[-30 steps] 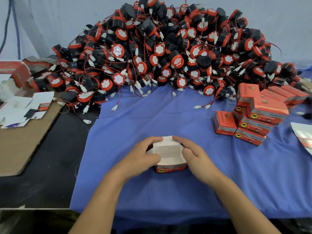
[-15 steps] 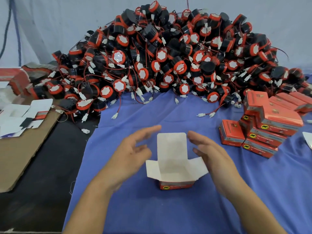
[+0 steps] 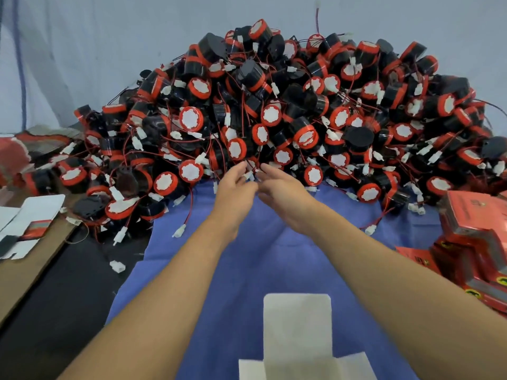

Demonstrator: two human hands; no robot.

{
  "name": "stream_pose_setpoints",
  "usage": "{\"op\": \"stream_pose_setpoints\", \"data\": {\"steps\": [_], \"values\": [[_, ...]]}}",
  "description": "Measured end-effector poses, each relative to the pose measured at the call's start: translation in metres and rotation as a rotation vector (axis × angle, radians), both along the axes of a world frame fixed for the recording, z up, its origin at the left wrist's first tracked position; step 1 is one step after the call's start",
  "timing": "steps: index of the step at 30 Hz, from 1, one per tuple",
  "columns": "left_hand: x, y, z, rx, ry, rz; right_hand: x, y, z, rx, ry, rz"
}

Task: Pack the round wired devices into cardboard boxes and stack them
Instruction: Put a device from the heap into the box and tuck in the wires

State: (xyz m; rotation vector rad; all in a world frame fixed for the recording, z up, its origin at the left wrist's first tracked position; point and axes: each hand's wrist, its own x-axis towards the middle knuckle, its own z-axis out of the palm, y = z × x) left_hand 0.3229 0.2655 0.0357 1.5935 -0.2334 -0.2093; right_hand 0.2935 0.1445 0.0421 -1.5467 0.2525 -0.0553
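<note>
A big heap of round black-and-red wired devices (image 3: 274, 113) with white connectors fills the back of the blue cloth (image 3: 274, 256). My left hand (image 3: 233, 187) and my right hand (image 3: 282, 190) are stretched out side by side at the heap's front edge, fingers apart, fingertips touching wires and a white connector (image 3: 249, 175) there. Whether either hand grips anything is unclear. An open cardboard box (image 3: 297, 335) with white flaps spread stands near me between my forearms. Closed orange boxes (image 3: 474, 242) are stacked at the right.
Flat unfolded box blanks (image 3: 27, 223) lie on a brown cardboard sheet (image 3: 24, 270) at the left, over a black tabletop (image 3: 68, 297). A loose white connector (image 3: 118, 266) lies by the cloth's left edge. A pale wall stands behind the heap.
Both hands let go of the open box and reached forward to the front of the heap. The view moved closer to the heap; the box now sits low in the frame.
</note>
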Motion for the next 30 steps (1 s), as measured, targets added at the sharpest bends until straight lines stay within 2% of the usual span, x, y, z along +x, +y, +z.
{"op": "stream_pose_setpoints", "data": {"steps": [3,6,9,11,14,19,24,27,30], "values": [[0.042,-0.023,0.007,-0.016,0.013,0.031,0.052,0.008,0.012,-0.027,-0.001,-0.010],[0.076,-0.032,0.009,-0.010,0.066,0.098,0.081,0.012,0.014,0.033,0.050,-0.049],[0.101,-0.039,0.003,0.102,0.022,0.217,0.093,0.009,0.004,0.129,0.051,-0.071],[0.108,-0.043,0.000,0.169,0.030,0.219,0.096,0.006,-0.005,0.170,0.019,-0.094],[0.105,-0.045,0.003,0.189,0.029,0.237,0.090,0.000,-0.010,0.121,0.015,-0.128],[0.067,-0.023,0.008,0.025,-0.025,0.260,0.050,-0.003,-0.004,0.069,-0.016,-0.099],[-0.003,0.006,0.023,0.065,-0.234,0.094,-0.033,-0.006,0.009,-0.048,-0.028,-0.016],[-0.055,0.029,0.039,0.148,-0.363,0.018,-0.091,-0.007,0.022,0.041,-0.091,-0.039],[-0.099,0.050,0.049,0.222,-0.418,0.012,-0.137,-0.010,0.034,0.211,-0.186,-0.192]]}}
